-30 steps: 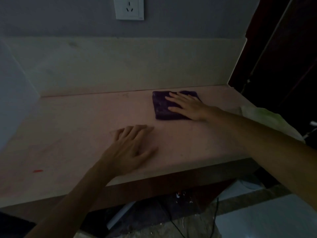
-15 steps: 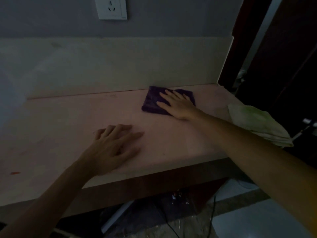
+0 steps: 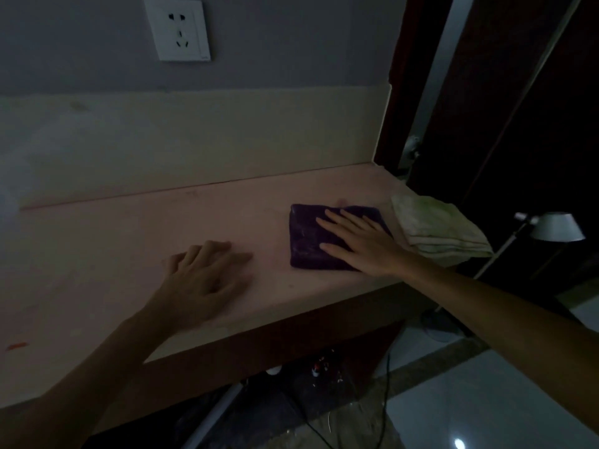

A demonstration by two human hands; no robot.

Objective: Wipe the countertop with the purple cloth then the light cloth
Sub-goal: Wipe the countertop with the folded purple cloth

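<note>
Purple cloth (image 3: 311,241): folded into a rough square, lying flat on the countertop (image 3: 129,241) toward its right end, just beside the light cloth (image 3: 434,228).
Right hand (image 3: 359,244): palm down on the purple cloth, fingers spread flat and pressing, not pinching anything (thumb reaches toward the cloth's near edge).
Left hand (image 3: 204,280): resting on the bare counter well left of the cloth, fingers loosely curled, holding nothing, looks like it's just bracing.
Light cloth: folded stack at the far right corner, partly hanging past the counter's edge by the look of it.
Stage: purple pass seems to be underway, light cloth untouched.
Risk 1: a wipe stroke to the right could bump the light cloth and shove it off the corner onto the floor, since it's sitting so close.
Risk 2: flat-palm pressure only, so the cloth could bunch up or unfold on a fast stroke and skip patches.
Risk 3: dim lighting, easy to miss spots like the red mark (image 3: 16,346) at far left.
</note>
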